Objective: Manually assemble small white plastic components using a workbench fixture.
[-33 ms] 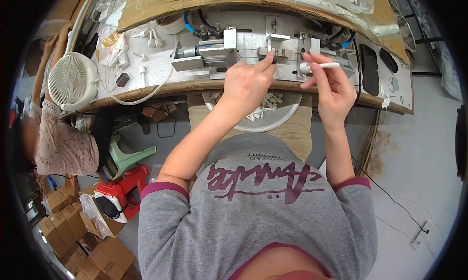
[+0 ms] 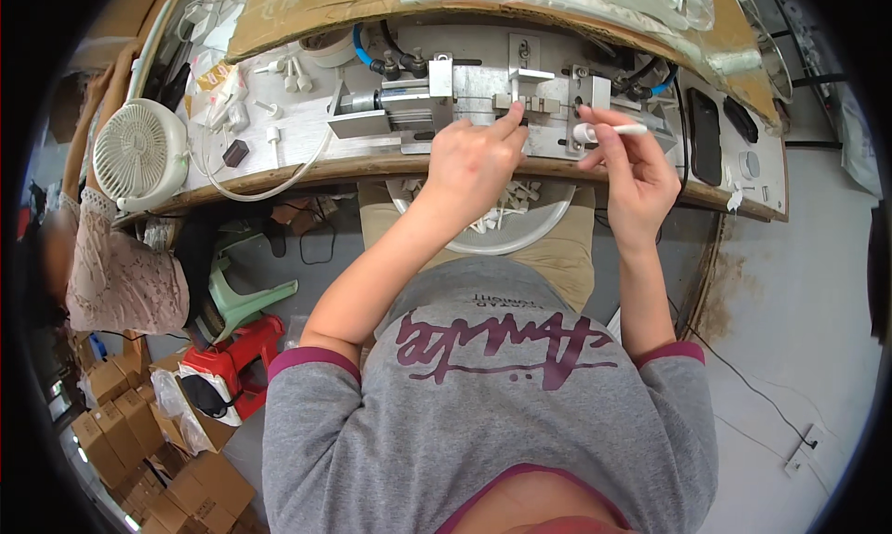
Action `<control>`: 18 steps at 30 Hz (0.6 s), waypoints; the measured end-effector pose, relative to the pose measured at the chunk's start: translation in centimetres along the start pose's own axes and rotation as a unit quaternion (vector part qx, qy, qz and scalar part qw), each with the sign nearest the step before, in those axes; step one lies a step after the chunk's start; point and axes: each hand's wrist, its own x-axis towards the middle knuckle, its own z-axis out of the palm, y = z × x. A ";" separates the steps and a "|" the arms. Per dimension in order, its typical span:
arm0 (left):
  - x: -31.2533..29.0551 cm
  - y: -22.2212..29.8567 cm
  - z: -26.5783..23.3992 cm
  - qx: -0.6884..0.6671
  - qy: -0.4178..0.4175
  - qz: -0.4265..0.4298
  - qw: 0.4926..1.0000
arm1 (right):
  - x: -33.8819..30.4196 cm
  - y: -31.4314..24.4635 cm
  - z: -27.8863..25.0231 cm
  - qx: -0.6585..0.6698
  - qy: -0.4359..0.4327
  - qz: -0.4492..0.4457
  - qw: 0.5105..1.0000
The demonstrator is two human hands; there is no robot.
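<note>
White plastic piece pinched in my right hand near the desk's front edge, I'd best hold it clear of the metal block where my left hand points, though whether that one grips anything I cannot tell.

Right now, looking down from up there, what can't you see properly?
In the head view:
Left hand: its own back hides the palm and whatever is under it.
White stick: the thumb of the right hand covers part of it.
Bowl: the table edge hides its far side, the left forearm another part.
Other person: cut off by the dark left rim.
</note>
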 end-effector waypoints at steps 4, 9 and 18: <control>-0.1 -0.3 -0.5 -0.011 -0.014 0.002 1.000 | 0.9 -0.3 -0.3 0.008 0.017 0.009 1.000; 1.1 1.3 -3.4 -0.262 0.050 -0.054 0.962 | 2.1 0.2 0.0 0.161 -0.091 0.170 0.968; 0.4 0.2 -5.5 -0.256 0.079 -0.077 0.960 | 11.1 -2.9 2.3 -0.091 -0.045 -0.081 0.991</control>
